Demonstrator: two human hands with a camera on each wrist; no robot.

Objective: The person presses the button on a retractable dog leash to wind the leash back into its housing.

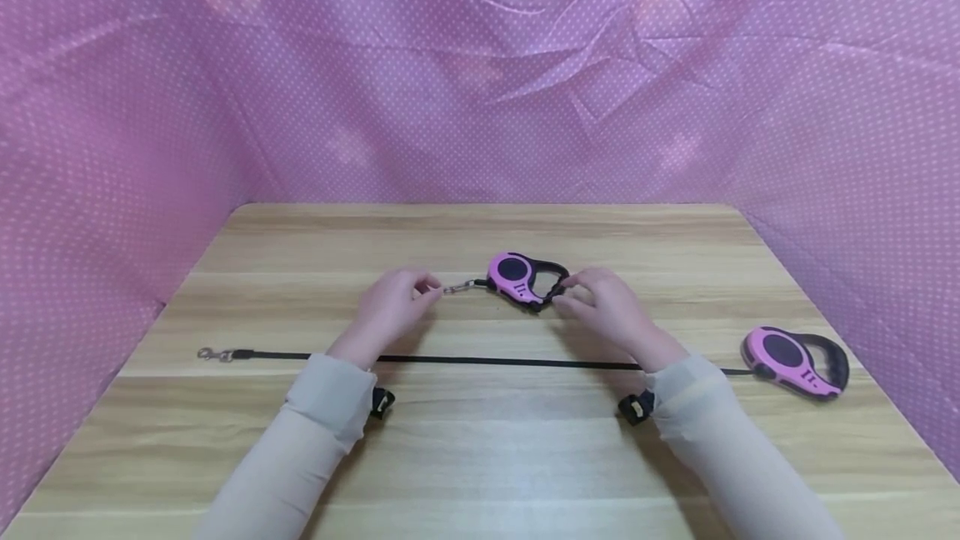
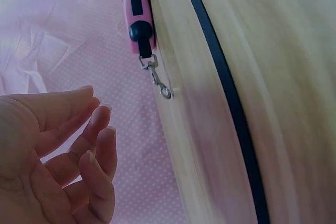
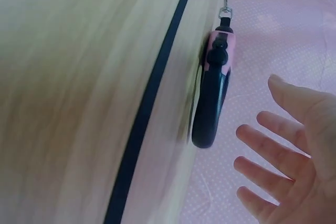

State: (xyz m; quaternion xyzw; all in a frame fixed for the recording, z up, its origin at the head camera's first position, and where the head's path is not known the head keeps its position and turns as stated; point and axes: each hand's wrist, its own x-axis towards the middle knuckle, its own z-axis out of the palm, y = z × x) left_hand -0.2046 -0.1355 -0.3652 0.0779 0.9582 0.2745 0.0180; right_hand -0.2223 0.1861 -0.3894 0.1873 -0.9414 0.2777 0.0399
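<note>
A pink and black retractable dog leash (image 1: 513,286) lies toward the back of the table, its cord drawn in and its silver snap hook (image 1: 459,287) pointing left. My left hand (image 1: 392,307) hovers just left of that hook; in the left wrist view the loosely bent fingers stand apart from the hook (image 2: 159,80) and hold nothing. By the looped black handle (image 3: 209,108) is my right hand (image 1: 609,311). Its fingers are spread and slightly bent, with a gap between them and the handle in the right wrist view.
A second pink and black retractable leash (image 1: 804,377) lies at the right edge. Its black strap (image 1: 487,362) stretches leftward across the table (image 1: 480,457), beneath both forearms, ending in a silver hook (image 1: 215,354). Pink dotted cloth (image 1: 480,123) hangs around the table's back and sides.
</note>
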